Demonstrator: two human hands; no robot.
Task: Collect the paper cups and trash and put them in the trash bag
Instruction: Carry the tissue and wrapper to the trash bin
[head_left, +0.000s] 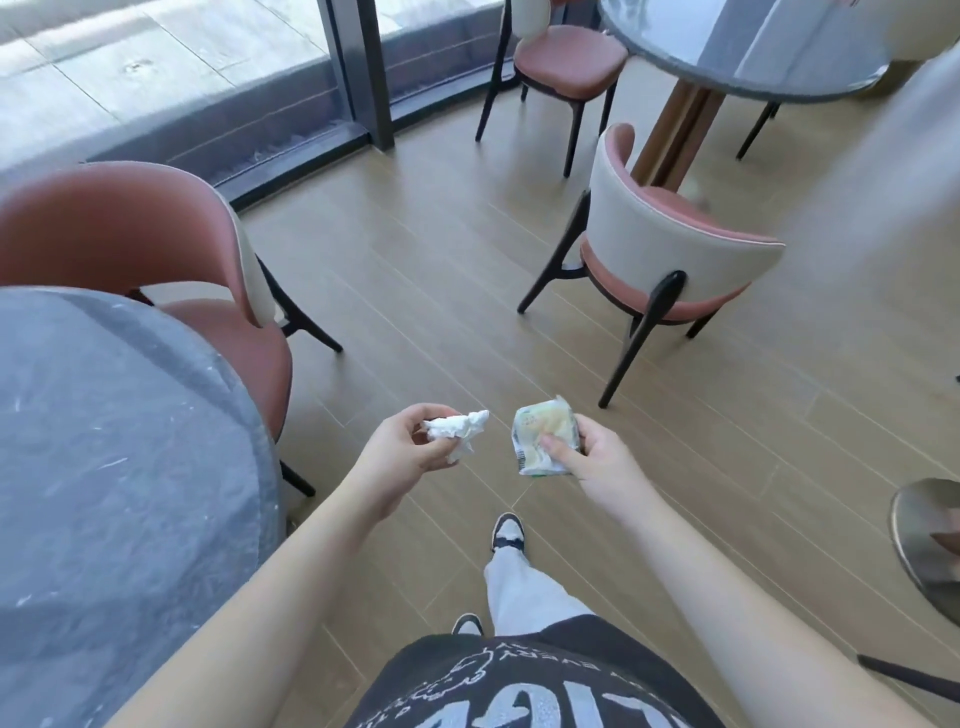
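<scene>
The left hand (400, 447) pinches a crumpled white tissue (457, 431), a twisted wad whose long axis runs from the fingers out to the right, its loose tip pointing at the other hand. The right hand (587, 457) grips a clear snack wrapper (543, 441), squarish and wrinkled, pale yellow inside with green print, thumb pressed on its face, its length running up and down. Both are held above the wooden floor (415, 312), off the right edge of the grey tabletop (114, 441)
</scene>
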